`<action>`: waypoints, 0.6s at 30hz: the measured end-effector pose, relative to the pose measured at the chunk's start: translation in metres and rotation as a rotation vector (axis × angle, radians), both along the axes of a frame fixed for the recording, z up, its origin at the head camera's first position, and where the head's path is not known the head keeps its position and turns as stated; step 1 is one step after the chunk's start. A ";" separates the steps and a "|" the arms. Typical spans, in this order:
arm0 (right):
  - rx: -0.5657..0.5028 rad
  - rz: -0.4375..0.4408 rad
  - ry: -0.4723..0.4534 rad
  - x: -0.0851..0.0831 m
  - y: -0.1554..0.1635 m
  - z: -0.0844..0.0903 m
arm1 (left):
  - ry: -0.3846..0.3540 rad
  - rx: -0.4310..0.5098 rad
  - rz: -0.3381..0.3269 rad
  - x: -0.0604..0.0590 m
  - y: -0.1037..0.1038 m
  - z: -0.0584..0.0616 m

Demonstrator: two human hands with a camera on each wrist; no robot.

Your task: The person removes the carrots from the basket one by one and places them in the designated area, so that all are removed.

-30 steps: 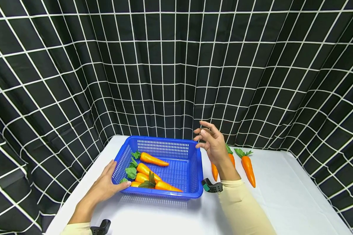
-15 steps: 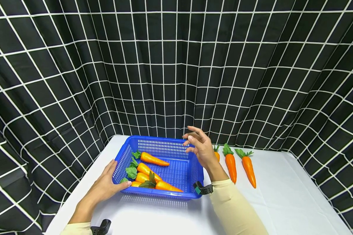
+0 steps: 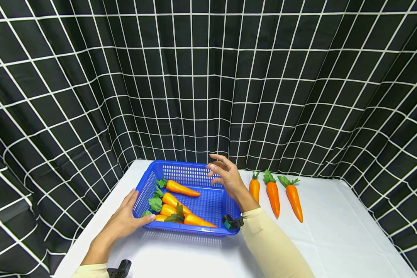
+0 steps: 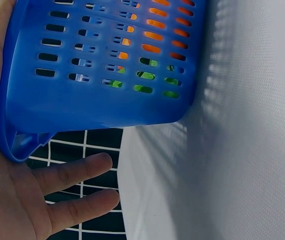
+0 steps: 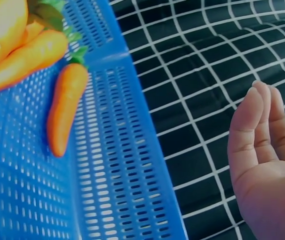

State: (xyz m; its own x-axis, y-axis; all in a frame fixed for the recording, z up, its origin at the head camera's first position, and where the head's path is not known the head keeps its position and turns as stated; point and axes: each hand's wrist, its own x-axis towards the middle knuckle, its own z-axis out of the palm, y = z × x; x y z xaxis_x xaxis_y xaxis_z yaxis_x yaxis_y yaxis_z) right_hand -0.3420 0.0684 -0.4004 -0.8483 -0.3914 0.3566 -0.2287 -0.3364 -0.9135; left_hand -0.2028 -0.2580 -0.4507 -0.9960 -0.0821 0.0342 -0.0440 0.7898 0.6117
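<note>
Carrots are what this job is about, and it looks a little past halfway. Four carrots point(image 3: 178, 204) lie in the blue basket point(image 3: 194, 170), bunched toward its 9 o'clock side with their green tops mostly pointing left; one lies apart from the others nearer the far wall, and the pile of three sits near the front rim. Three more carrots point(image 3: 272, 193) wait on the white table point(image 3: 333, 231), out at 3 o'clock from the basket, lined up side by side with their leaves toward the curtain point(image 3: 208, 77) at 12 o'clock.

Her or his left hand point(image 3: 123, 222) is at the basket's 8 o'clock corner, fingers straight along the outer wall and the thumb laid against the front, steadying it rather than clutching; the left wrist view shows the rim resting across the palm with the fingers loose beneath. The right hand point(image 3: 226, 175) hovers above the basket's 2 o'clock corner, empty, fingers loosely bent and holding nothing; the right wrist view confirms a relaxed, bare palm over the perforated wall.

My guess is that four are dealt with and three remain, if the work is filling the basket. With nothing in the right hand, I cannot tell from this alone which way carrots are travelling.
</note>
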 end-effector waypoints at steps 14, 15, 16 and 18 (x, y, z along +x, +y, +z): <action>0.259 0.022 0.034 -0.011 -0.015 -0.019 | 0.008 0.000 -0.003 -0.001 0.001 -0.002; 0.281 0.035 0.037 -0.011 -0.015 -0.020 | 0.007 0.001 -0.003 -0.001 0.000 -0.002; 0.303 0.052 0.040 -0.011 -0.016 -0.021 | 0.006 0.001 -0.002 -0.001 0.000 -0.002; 0.356 0.094 0.041 -0.011 -0.018 -0.022 | 0.004 0.000 0.001 -0.001 0.000 -0.001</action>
State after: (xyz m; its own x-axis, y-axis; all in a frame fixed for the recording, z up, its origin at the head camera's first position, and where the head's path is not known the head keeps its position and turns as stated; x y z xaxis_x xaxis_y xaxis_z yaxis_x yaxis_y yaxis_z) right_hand -0.3534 0.0499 -0.4220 -0.7909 -0.5722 0.2169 -0.2504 -0.0208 -0.9679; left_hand -0.2035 -0.2582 -0.4520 -0.9958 -0.0827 0.0381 -0.0422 0.7897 0.6120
